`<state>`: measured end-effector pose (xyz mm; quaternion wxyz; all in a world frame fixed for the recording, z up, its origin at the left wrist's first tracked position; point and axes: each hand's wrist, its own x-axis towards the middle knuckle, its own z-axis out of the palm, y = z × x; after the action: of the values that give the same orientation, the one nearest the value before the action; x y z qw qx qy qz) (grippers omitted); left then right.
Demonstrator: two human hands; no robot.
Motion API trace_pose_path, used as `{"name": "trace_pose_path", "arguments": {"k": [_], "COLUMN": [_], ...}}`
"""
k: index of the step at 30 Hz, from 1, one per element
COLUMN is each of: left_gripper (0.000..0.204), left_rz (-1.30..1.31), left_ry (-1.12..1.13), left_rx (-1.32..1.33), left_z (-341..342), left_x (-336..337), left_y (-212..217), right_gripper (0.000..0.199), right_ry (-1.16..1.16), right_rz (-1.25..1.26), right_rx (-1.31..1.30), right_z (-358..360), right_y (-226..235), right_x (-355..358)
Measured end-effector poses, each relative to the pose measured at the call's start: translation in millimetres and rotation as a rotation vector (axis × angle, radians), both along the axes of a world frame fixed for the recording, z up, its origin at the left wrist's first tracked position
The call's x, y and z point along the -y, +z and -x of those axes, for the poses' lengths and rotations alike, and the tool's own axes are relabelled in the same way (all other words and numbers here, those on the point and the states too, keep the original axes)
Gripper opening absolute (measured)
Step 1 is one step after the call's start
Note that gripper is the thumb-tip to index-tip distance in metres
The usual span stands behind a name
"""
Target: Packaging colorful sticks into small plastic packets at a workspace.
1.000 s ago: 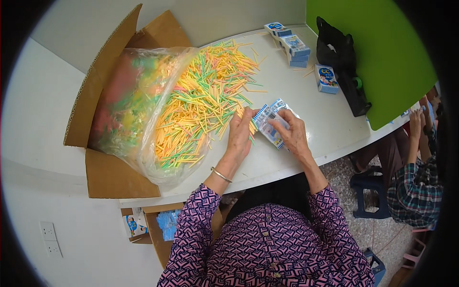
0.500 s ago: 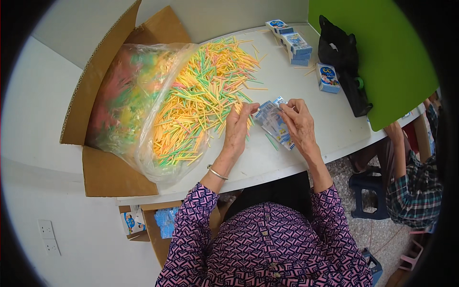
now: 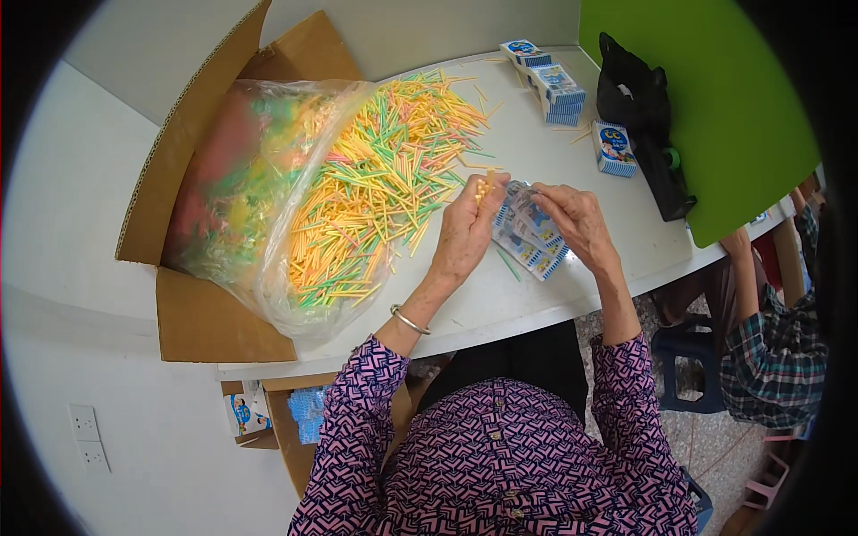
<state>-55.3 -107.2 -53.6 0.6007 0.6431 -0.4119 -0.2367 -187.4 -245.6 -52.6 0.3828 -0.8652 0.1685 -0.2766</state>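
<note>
My left hand [image 3: 465, 230] is closed around a small bunch of thin yellow sticks [image 3: 483, 191], whose ends show between thumb and fingers. My right hand [image 3: 583, 225] pinches a clear plastic packet with blue printing [image 3: 527, 207] by its edge. The packet's near end lies close to the left thumb. Under it, more such flat packets [image 3: 538, 257] rest at the table's front. A big heap of yellow, green and pink sticks [image 3: 384, 170] spreads to the left of my hands.
The heap spills from a clear bag [image 3: 277, 241] inside an open cardboard box [image 3: 214, 313]. Striped blue-and-white boxes [image 3: 561, 94] are stacked at the back, and a single one [image 3: 614, 148] stands beside a black bag [image 3: 630, 85]. A green partition [image 3: 706, 116] rises at right, with another person's arm [image 3: 744, 272] beyond.
My left hand has come up from the heap's edge, and the bunch of yellow sticks now shows in it. My right hand has shifted slightly right, with the packet spread between the hands.
</note>
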Motion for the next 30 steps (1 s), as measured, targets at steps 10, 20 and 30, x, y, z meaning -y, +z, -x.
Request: {"name": "trace_pose_path", "arguments": {"k": [10,20,30], "left_gripper": [0.03,0.019,0.012], "left_rz": [0.126,0.054,0.023], "left_ry": [0.113,0.256,0.281], "left_rx": [-0.193,0.126,0.415], "left_z": [-12,-19,-12], "left_x": [8,1,-28], "left_y": [-13,-24,-11], "right_gripper": [0.017,0.024,0.022], "right_ry": [-0.119,0.135,0.091], "right_rz": [0.116,-0.556,-0.458], "right_rx": [0.198,0.071,0.012], "right_z": [2,-22,-31], "right_y": [-8,-23,-30], "right_x": [12,-24,-26]}}
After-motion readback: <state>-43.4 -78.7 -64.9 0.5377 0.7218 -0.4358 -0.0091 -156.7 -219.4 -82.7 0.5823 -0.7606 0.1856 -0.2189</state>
